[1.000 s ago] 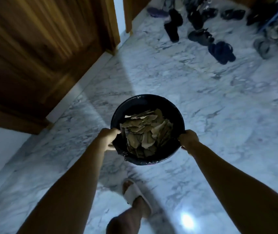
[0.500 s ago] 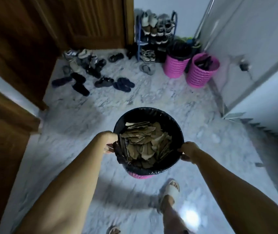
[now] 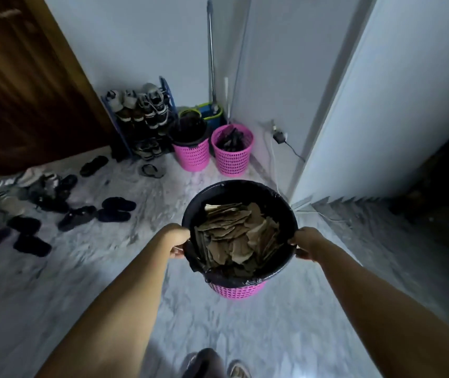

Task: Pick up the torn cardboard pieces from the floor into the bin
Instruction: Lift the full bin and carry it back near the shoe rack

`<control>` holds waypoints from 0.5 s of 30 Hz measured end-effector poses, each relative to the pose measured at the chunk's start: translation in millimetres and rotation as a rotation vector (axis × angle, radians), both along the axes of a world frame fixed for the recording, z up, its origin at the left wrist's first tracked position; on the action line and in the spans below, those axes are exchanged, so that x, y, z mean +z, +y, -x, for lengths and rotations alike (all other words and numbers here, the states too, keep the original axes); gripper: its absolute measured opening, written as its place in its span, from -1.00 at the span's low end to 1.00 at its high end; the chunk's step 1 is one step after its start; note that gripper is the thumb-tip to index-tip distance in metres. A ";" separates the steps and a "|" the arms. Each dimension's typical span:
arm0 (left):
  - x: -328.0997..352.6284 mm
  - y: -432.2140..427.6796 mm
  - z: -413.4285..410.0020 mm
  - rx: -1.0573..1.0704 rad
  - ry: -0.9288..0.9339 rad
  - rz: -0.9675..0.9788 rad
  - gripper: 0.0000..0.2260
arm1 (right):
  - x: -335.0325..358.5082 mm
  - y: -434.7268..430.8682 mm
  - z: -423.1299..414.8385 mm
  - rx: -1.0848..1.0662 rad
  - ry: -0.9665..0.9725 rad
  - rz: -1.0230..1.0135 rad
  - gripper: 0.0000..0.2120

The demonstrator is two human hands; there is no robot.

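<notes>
Fingers of left hand and right hand curl round the rim of the bin, held above the floor. Cardboard fills it. Gathering looks done; next, set it down level.

The left forearm and the right forearm were bare along their whole visible length, from the lower frame edge up to the wrists, and the left hand and the right hand were likewise uncovered. At the bottom edge a dark, rounded part of a leg was visible, too dim and blurred to tell whether cloth covered it. Just beside it, one foot wore a light-coloured sandal, cut off by the frame edge.
</notes>
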State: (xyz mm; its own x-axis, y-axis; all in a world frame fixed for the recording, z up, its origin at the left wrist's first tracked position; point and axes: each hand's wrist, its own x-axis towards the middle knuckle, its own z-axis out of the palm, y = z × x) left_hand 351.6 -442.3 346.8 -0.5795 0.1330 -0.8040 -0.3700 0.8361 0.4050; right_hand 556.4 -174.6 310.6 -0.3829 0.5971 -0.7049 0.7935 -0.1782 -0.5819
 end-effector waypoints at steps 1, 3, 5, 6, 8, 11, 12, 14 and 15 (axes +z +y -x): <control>-2.1 22.3 10.6 -0.013 0.007 -0.005 -0.83 | -1.7 18.4 5.7 -0.016 0.003 -0.004 -0.91; -7.8 65.3 32.4 -0.029 0.005 -0.017 -0.83 | -8.3 54.1 19.8 -0.045 0.003 -0.006 -0.91; -17.0 105.5 56.0 -0.028 -0.011 -0.019 -0.85 | -17.5 89.1 39.0 -0.068 -0.001 0.001 -0.93; -24.1 124.6 68.9 -0.030 -0.022 -0.015 -0.86 | -23.6 107.0 50.5 -0.076 -0.003 0.006 -0.93; -42.8 163.4 96.2 -0.043 -0.037 -0.003 -0.85 | -38.5 142.2 74.6 -0.087 -0.020 0.030 -0.92; -78.0 221.5 140.7 -0.071 -0.037 0.028 -0.83 | -69.4 195.3 111.1 -0.121 -0.055 0.074 -0.91; -90.5 238.6 155.2 -0.085 -0.029 0.041 -0.83 | -80.9 212.5 124.2 -0.118 -0.068 0.085 -0.90; -118.3 270.1 182.1 -0.104 -0.009 0.060 -0.82 | -106.6 246.0 149.4 -0.121 -0.085 0.106 -0.88; -132.1 283.9 193.9 -0.100 -0.008 0.063 -0.82 | -121.0 261.6 161.7 -0.129 -0.090 0.115 -0.86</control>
State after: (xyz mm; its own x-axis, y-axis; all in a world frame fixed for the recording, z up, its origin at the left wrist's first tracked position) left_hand 157.7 -158.4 214.8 -0.5595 0.1394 -0.8170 -0.2862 0.8926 0.3483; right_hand 394.7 86.9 189.6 -0.2404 0.5509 -0.7992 0.8075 -0.3433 -0.4796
